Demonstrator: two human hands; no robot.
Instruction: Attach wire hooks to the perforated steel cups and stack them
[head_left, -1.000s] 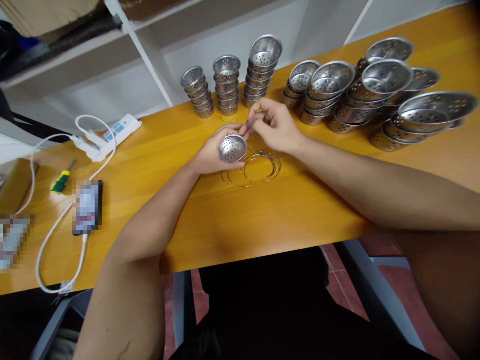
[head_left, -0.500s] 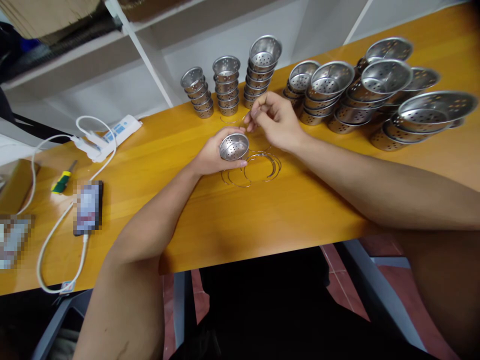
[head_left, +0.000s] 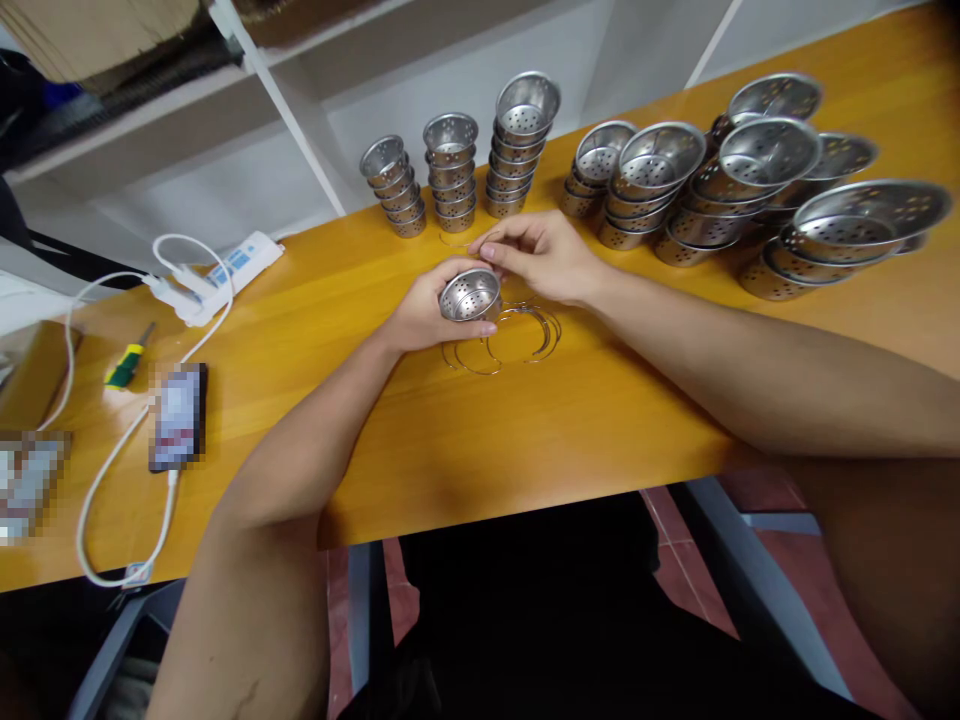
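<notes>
My left hand is wrapped round a small perforated metal cup, its mouth tilted up toward me. Close to the cup's far rim, my right hand is closed in a pinch, thumb against the index finger. What the pinch holds, if anything, is too thin to make out. Several thin wire rings lie loosely on the table just below and right of the cup. Another fine wire arc shows beyond the left fingers, partly hidden near the right fingertips.
Stacks of perforated cups stand along the back, with larger stacks at the right. To the left are a power strip with white cables, a screwdriver and a phone. The wooden table ends near my lap.
My right hand has come down and to the left, bringing its pinched fingertips against the far side of the cup. My left hand and the cup have barely shifted.
</notes>
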